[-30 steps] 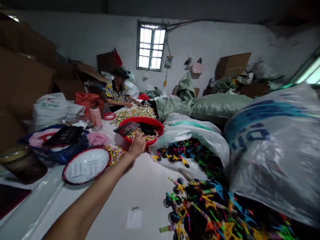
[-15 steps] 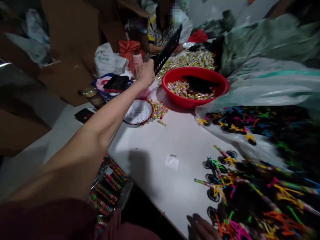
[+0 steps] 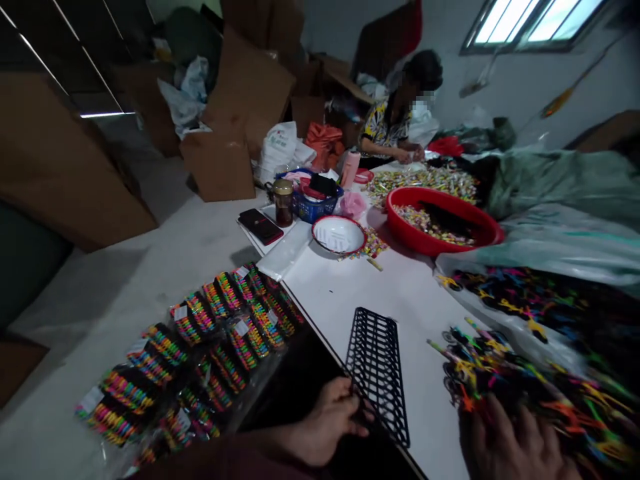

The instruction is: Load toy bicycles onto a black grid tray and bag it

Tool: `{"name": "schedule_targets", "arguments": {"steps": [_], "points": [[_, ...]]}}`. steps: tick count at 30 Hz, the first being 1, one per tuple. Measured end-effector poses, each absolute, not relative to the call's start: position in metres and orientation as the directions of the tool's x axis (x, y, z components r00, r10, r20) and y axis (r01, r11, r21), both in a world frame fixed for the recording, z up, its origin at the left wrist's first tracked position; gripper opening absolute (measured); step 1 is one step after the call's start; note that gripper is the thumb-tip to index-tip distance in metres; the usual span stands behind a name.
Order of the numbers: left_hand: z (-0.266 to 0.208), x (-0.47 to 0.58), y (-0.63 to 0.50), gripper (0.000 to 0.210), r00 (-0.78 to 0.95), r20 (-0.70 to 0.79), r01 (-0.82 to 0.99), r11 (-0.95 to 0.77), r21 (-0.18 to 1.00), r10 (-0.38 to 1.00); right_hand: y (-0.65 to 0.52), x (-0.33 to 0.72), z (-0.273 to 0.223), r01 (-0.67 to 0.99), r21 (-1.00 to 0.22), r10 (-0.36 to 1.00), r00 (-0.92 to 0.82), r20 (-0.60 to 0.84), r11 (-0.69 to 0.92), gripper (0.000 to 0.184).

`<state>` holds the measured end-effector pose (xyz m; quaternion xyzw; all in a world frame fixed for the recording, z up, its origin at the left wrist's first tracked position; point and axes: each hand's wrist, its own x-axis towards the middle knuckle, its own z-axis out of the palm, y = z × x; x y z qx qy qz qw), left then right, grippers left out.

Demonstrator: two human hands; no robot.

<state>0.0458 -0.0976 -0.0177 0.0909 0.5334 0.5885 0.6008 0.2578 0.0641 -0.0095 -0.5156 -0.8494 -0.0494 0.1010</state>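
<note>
A black plastic rack with rows of slots (image 3: 383,363) lies on the white table close to its front edge. My left hand (image 3: 333,420) is closed at the rack's near left side, its fingers curled at the table edge. On the right, my right hand (image 3: 520,443) reaches over a heap of small toy bicycles (image 3: 565,407) in bright colours, some with printed candy-like tubes among them. The fingers of that hand are spread on the heap, and their tips are partly hidden.
A red basin (image 3: 445,247), a white enamel dish (image 3: 339,235) and a blue basket (image 3: 315,208) stand farther back. Bagged colourful packs (image 3: 220,300) lie below left of the table. An open plastic bag (image 3: 500,313) holds more toy bicycles. Another person (image 3: 390,130) sits at the far end.
My left hand has come back from the far side, bringing the black rack down onto the near table. My right hand has moved onto the toy bicycles. The view has shifted left.
</note>
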Motion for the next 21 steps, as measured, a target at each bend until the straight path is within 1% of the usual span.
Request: {"name": "schedule_targets", "arguments": {"steps": [1,2,3,4,5,6,7,8,9,10,11,12,13,14,15,18,19,21], "points": [[-0.023,0.056,-0.095,0.027,-0.244,-0.523,-0.602,0.296,0.742,0.816,0.067,0.247,-0.010,0.907,0.031,0.858,-0.408,0.311,0.420,0.060],[-0.028,0.064,-0.092,0.029,-0.200,-0.524,-0.570,0.336,0.750,0.828,0.072,0.239,-0.011,0.916,0.078,0.842,-0.393,0.370,0.393,0.058],[-0.033,0.070,-0.089,0.027,-0.130,-0.535,-0.512,0.406,0.757,0.835,0.078,0.234,-0.010,0.915,0.122,0.829,-0.401,0.389,0.386,0.057],[-0.036,0.072,-0.086,0.023,-0.040,-0.543,-0.422,0.478,0.770,0.839,0.084,0.232,-0.010,0.901,0.160,0.828,-0.433,0.357,0.403,0.056],[-0.037,0.072,-0.082,0.018,0.032,-0.533,-0.296,0.517,0.803,0.846,0.091,0.233,-0.008,0.889,0.183,0.832,-0.458,0.314,0.420,0.056],[-0.037,0.069,-0.079,0.013,0.067,-0.494,-0.146,0.498,0.855,0.867,0.099,0.235,-0.006,0.877,0.191,0.838,-0.479,0.262,0.442,0.056],[-0.035,0.065,-0.074,0.011,0.072,-0.414,0.023,0.413,0.910,0.908,0.105,0.238,-0.004,0.867,0.186,0.843,-0.495,0.210,0.463,0.055],[-0.032,0.058,-0.069,0.013,0.055,-0.289,0.209,0.272,0.939,0.956,0.112,0.242,-0.002,0.860,0.173,0.848,-0.506,0.158,0.481,0.053],[-0.028,0.051,-0.062,0.015,0.044,-0.131,0.398,0.103,0.911,0.990,0.117,0.246,0.001,0.857,0.156,0.853,-0.509,0.114,0.491,0.051],[-0.024,0.044,-0.055,0.019,0.058,0.020,0.567,-0.049,0.822,0.998,0.122,0.249,0.005,0.860,0.143,0.859,-0.505,0.086,0.491,0.049],[-0.021,0.037,-0.048,0.024,0.099,0.131,0.691,-0.163,0.704,0.986,0.127,0.251,0.008,0.867,0.136,0.867,-0.493,0.079,0.480,0.048],[-0.020,0.031,-0.041,0.030,0.149,0.188,0.771,-0.233,0.593,0.971,0.130,0.251,0.013,0.872,0.137,0.872,-0.482,0.081,0.469,0.047],[-0.021,0.028,-0.037,0.037,0.188,0.203,0.820,-0.268,0.506,0.961,0.133,0.251,0.018,0.880,0.141,0.879,-0.467,0.097,0.453,0.045],[-0.024,0.028,-0.034,0.044,0.204,0.196,0.852,-0.272,0.447,0.959,0.135,0.249,0.023,0.890,0.141,0.885,-0.450,0.121,0.433,0.043],[-0.028,0.030,-0.033,0.050,0.194,0.171,0.873,-0.250,0.418,0.966,0.136,0.246,0.028,0.902,0.131,0.891,-0.428,0.149,0.412,0.039],[-0.048,0.044,-0.043,0.055,0.099,0.166,0.904,-0.158,0.398,0.981,0.128,0.227,0.038,0.926,0.039,0.890,-0.372,0.263,0.376,0.025],[-0.054,0.049,-0.048,0.055,0.064,0.169,0.913,-0.126,0.387,0.984,0.123,0.218,0.037,0.916,0.011,0.871,-0.384,0.308,0.400,0.022],[-0.062,0.058,-0.055,0.052,0.008,0.169,0.932,-0.068,0.355,0.986,0.108,0.196,0.027,0.873,-0.020,0.823,-0.452,0.343,0.488,0.020]]}}
